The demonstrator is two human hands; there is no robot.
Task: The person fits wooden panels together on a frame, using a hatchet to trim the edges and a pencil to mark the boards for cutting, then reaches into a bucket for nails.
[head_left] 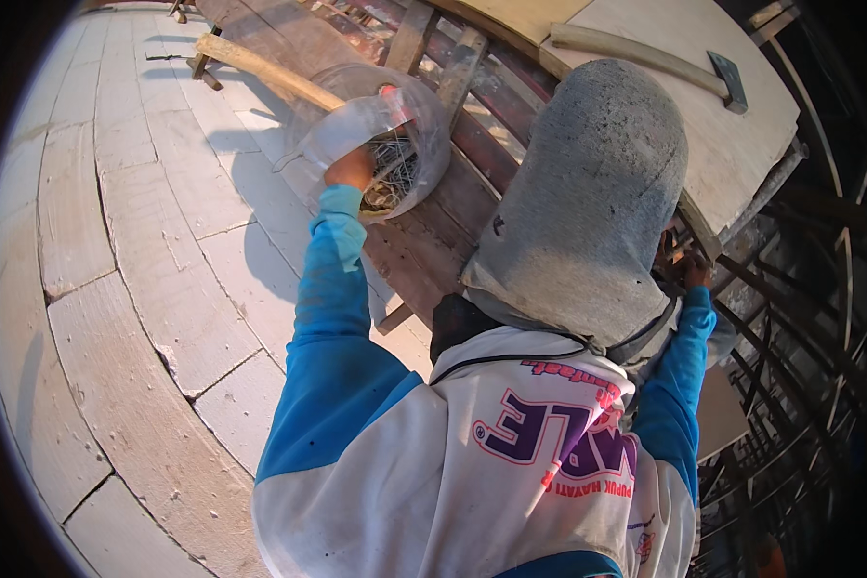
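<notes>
My left hand (351, 170) reaches into a clear plastic container (433, 125) with a cut-open side. Nails (395, 164) lie loose in it, and my fingers are hidden behind its whitish plastic edge. A wooden-handled tool (265, 69) leans out of the container, its head out of sight. My right hand (694, 271) is at the underside of a plywood sheet's near corner, beside a wooden batten (700, 226). Its fingers look curled, but what they hold is too small and dark to make out. On the plywood (684, 125) rests a hammer (645, 63) with a wooden handle and dark metal head.
The container stands on a reddish-brown plank (414, 260). Pale blocks (154, 337) with open joints fill the left side. My grey-trousered knee (597, 183) rises between both arms. Dark bars and poles (790, 385) crowd the right, and reddish beams (486, 149) run beneath the plywood.
</notes>
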